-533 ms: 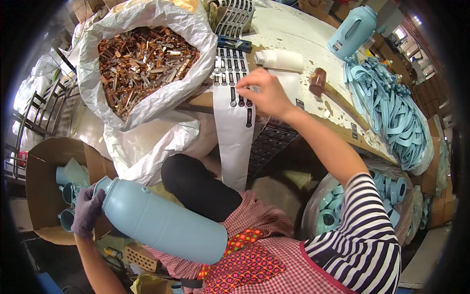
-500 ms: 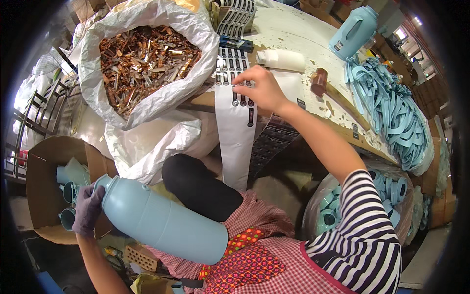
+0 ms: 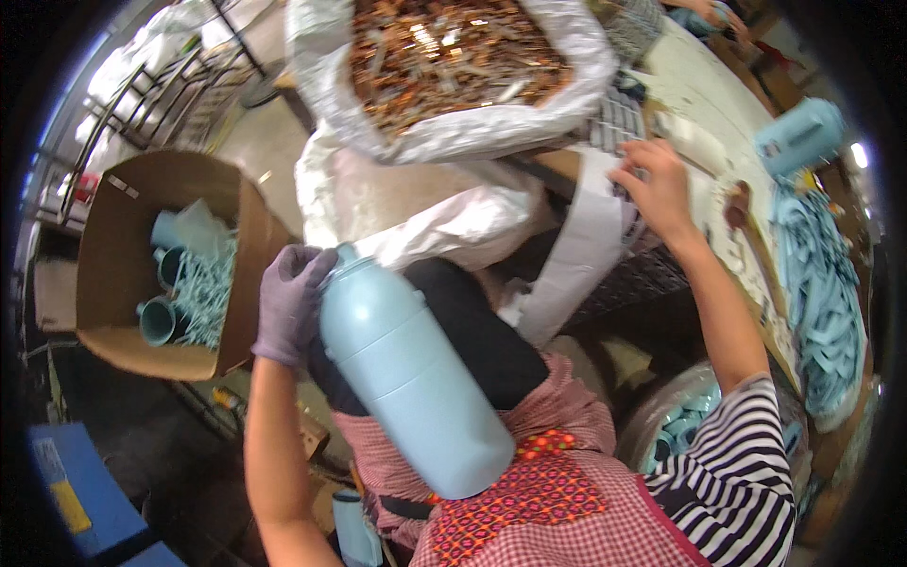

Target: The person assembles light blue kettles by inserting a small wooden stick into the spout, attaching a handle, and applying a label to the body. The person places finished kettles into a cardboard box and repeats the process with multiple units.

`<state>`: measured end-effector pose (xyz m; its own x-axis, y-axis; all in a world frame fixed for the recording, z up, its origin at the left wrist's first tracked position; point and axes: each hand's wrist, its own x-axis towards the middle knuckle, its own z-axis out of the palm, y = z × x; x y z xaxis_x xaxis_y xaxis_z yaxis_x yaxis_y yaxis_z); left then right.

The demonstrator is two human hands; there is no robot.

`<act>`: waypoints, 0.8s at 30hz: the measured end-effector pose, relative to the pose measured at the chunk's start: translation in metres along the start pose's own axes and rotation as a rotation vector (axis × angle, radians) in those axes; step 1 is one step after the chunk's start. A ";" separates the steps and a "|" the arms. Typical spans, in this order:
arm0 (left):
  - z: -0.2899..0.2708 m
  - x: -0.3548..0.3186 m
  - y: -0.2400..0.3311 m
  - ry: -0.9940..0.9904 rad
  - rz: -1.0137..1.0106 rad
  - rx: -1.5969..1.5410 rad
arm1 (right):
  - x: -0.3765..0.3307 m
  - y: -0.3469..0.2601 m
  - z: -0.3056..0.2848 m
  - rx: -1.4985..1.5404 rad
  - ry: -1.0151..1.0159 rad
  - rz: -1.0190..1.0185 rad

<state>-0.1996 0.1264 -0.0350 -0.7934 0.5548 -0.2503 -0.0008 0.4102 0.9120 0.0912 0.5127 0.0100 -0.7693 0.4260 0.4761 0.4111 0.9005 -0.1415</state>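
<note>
My left hand (image 3: 291, 304), in a grey-purple glove, is closed round the neck of a light-blue thermos flask body (image 3: 416, 378). The flask lies slanted across my lap, its base toward my apron. My bare right hand (image 3: 663, 184) is at a white sheet of dark labels (image 3: 581, 248), which hangs over the table edge. Its thumb and fingers are curled together there; whatever is between them is too blurred to make out.
A white sack (image 3: 491, 140) of coppery scraps stands ahead. On the left is a cardboard box (image 3: 253, 260) of blue parts. The table holds a mallet (image 3: 740, 208), a blue jug (image 3: 801, 139) and blue straps (image 3: 818, 298). Another person's hand (image 3: 701, 11) shows far off.
The view has swung left and down, so everything sits farther right. The flask has turned steeper over my lap, still in my left hand. My right hand stays at the label sheet.
</note>
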 end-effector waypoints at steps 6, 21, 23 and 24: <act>0.033 -0.077 -0.034 0.185 0.303 -0.344 | -0.064 -0.188 0.016 1.415 -0.428 0.389; 0.041 -0.095 -0.033 0.144 0.287 -0.261 | -0.077 -0.268 0.050 1.434 -0.437 0.565; 0.039 -0.094 -0.033 0.119 0.295 -0.276 | -0.078 -0.268 0.051 1.415 -0.411 0.563; 0.037 -0.095 -0.032 0.100 0.313 -0.249 | -0.079 -0.268 0.052 1.412 -0.409 0.562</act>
<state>-0.1012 0.0876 -0.0521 -0.8340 0.5469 0.0730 0.1122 0.0386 0.9929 0.0168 0.2426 -0.0346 -0.8525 0.5039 -0.1388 0.0882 -0.1230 -0.9885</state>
